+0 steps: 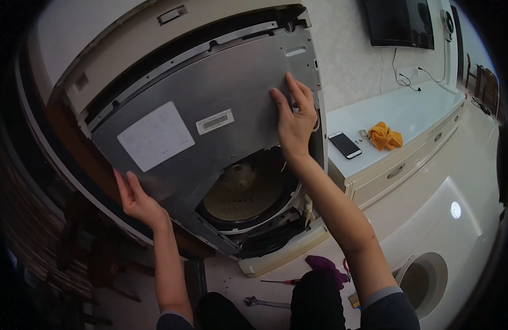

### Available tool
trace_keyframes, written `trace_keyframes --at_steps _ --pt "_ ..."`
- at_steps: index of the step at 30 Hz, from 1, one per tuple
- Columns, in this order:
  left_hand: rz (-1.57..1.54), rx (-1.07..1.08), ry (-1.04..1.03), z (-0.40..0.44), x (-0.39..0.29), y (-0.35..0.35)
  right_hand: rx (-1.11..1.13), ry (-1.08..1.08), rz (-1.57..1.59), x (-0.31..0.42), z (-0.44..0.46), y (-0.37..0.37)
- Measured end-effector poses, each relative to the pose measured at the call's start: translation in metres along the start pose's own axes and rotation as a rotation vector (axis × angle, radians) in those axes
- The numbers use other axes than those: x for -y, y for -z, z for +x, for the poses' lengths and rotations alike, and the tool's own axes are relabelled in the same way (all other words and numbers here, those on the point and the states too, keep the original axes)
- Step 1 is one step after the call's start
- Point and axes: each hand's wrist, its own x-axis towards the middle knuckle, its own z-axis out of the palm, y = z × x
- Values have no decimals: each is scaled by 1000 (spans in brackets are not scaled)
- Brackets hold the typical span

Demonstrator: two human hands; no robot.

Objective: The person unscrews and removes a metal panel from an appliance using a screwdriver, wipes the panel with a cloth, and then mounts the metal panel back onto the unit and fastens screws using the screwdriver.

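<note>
A grey sheet-metal panel (232, 77) stands at a slant across the front of a tall appliance. It bears a white sheet (156, 136) and a barcode label (215, 121). My left hand (143, 204) grips the panel's lower left edge, fingers along the side and thumb toward the front. At the panel's right edge is my right hand (297, 129), with thumb on the face and fingers around the side. Below the panel's cut-out a round fan housing (243, 195) shows inside the appliance. Dark cables (273, 239) lie bunched beneath it.
On the right, a white cabinet (397, 115) carries a phone (345, 144) and an orange cloth (384, 136). An adjustable wrench (266, 303), a screwdriver (281, 282) and a purple cloth (326, 269) lie on the floor. A glossy white cover (397, 236) with a round hole lies at right.
</note>
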Motion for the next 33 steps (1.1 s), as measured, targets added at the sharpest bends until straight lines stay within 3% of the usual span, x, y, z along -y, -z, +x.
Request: trace_keyframes --at_steps 4,7,10,18,26,29,32,33 --pt "14 -10 20 -3 -9 -6 -119 -76 99 2 -6 -2" --pt "145 3 -55 -1 -9 -2 22 7 122 -6 1 15" --pt "144 -17 24 -3 -13 -5 233 -1 166 -8 21 33" --pt "257 -3 -57 -2 -4 -1 76 -44 205 -7 2 15" --pt "228 -9 -61 -6 -5 -4 80 -28 331 -8 14 8" --pt "276 38 -5 8 0 16 106 -27 299 -8 16 12" --pt "368 261 35 17 8 50 226 -31 227 -19 40 36" --pt "347 384 34 18 1 49 380 -25 226 -19 53 47"
